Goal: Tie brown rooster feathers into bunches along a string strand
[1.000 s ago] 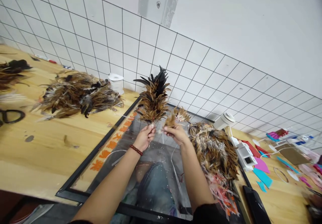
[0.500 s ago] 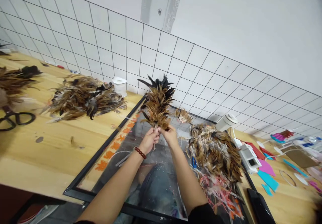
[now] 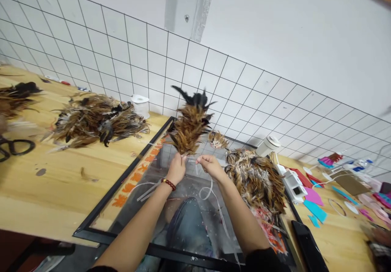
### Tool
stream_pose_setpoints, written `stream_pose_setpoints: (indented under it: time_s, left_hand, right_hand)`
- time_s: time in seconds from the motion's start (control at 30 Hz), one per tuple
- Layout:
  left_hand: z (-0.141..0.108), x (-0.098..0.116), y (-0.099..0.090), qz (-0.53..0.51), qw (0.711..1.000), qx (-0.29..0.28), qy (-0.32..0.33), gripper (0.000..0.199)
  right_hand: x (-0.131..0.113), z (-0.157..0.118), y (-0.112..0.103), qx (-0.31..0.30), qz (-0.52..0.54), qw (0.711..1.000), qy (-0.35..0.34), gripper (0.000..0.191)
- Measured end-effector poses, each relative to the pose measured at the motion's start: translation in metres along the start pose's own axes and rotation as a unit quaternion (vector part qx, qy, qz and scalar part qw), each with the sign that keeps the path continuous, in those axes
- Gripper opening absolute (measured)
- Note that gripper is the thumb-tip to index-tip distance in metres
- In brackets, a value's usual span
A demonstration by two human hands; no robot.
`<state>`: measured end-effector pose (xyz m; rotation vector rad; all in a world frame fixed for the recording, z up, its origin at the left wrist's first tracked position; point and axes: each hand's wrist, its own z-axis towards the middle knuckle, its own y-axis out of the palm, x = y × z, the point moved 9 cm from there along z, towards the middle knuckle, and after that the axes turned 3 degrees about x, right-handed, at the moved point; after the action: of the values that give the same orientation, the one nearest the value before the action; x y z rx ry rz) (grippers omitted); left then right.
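here, left hand (image 3: 176, 169) clasps the feather bundle (image 3: 190, 128).

My left hand (image 3: 177, 168) holds a fluffy bunch of brown and black feathers (image 3: 191, 127) by its bottom end. Just to the right, my right hand (image 3: 210, 166) pinches a thin white ribbon (image 3: 210, 187). Under my hands is a sheet of glass (image 3: 191, 181) with a black frame (image 3: 94, 217), on the wooden table (image 3: 61, 178). A messy feather pile (image 3: 88, 119) sits far left, and a second pile (image 3: 256, 178) sits on the right.
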<state>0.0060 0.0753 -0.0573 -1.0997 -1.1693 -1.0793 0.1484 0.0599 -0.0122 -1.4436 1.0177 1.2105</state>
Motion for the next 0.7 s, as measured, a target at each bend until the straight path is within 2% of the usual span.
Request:
stream_pose_setpoints:
  time_s: [0.07, 0.13, 0.23, 0.37, 0.5, 0.57, 0.7]
  left_hand:
    - [-0.008, 0.008, 0.009, 0.175, 0.983, -0.021, 0.054, 0.005]
    - [-0.018, 0.013, 0.022, 0.323, 0.94, -0.062, 0.095, 0.019]
    - [-0.026, 0.018, 0.033, 0.448, 0.879, -0.094, 0.136, 0.033]
    - [-0.031, 0.033, 0.034, 0.543, 0.816, -0.088, 0.178, 0.041]
    - [-0.041, 0.059, 0.033, 0.599, 0.757, -0.073, 0.249, 0.052]
    - [-0.045, 0.071, 0.03, 0.618, 0.727, -0.073, 0.289, 0.052]
    - [-0.039, 0.089, 0.011, 0.644, 0.68, -0.079, 0.341, 0.042]
  right_hand:
    - [-0.018, 0.003, 0.007, -0.003, -0.047, 0.999, -0.021, 0.025]
    - [-0.031, 0.009, 0.02, -0.024, -0.1, 0.994, -0.023, 0.02]
    - [-0.045, 0.019, 0.031, -0.049, -0.185, 0.982, -0.007, 0.02]
    - [-0.057, 0.036, 0.022, -0.038, -0.254, 0.966, 0.04, 0.017]
    - [-0.064, 0.051, 0.011, -0.017, -0.24, 0.966, 0.097, 0.016]
    - [-0.069, 0.053, 0.018, -0.034, -0.207, 0.972, 0.106, 0.017]
    - [-0.084, 0.051, 0.034, -0.125, -0.041, 0.986, 0.102, 0.013]
